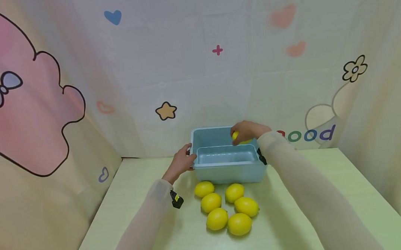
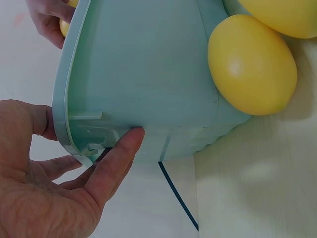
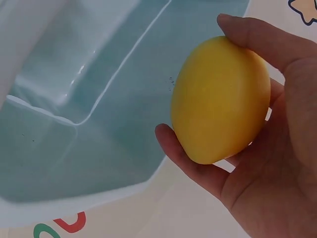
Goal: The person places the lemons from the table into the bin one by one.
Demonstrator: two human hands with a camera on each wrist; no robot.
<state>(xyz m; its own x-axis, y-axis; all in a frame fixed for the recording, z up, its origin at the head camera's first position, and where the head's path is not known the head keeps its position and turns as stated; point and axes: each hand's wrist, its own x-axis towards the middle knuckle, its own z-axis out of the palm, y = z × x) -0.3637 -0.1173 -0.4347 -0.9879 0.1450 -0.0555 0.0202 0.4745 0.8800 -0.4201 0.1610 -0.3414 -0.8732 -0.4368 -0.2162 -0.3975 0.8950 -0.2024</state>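
Observation:
A light blue plastic bin (image 1: pixel 229 174) stands on the table against the back curtain. My left hand (image 1: pixel 181 161) grips its left rim; in the left wrist view the thumb lies over the rim (image 2: pixel 60 106) and the fingers are against the outer wall. Over the back right of the bin, my right hand (image 1: pixel 249 130) holds a yellow lemon (image 3: pixel 220 99) between thumb and fingers. In front of the bin, several lemons lie in two short rows, among them a front right lemon (image 1: pixel 239 224) and a back left lemon (image 1: pixel 204 189).
A pale wooden table (image 1: pixel 131 225) carries everything. Printed curtain (image 1: pixel 184 66) hangs behind and at both sides, close to the bin's back. Black wrist devices sit on both sleeves, the left one (image 1: pixel 177 200) near the lemons.

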